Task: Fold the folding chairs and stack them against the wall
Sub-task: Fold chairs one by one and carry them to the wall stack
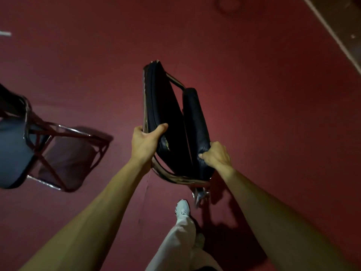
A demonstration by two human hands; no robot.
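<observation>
The left hand [145, 141] curls around the seat cushion edge of the folded chair [175, 122]; the right hand [215, 155] pinches the backrest pad's corner. The chair hangs between them above the red floor [254, 94], an unfolded chair [29, 137] well apart leftward.

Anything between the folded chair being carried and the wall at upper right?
Nothing visible. Only red carpet lies between the folded chair and the wall base; the unfolded chair stands off to the left.
</observation>
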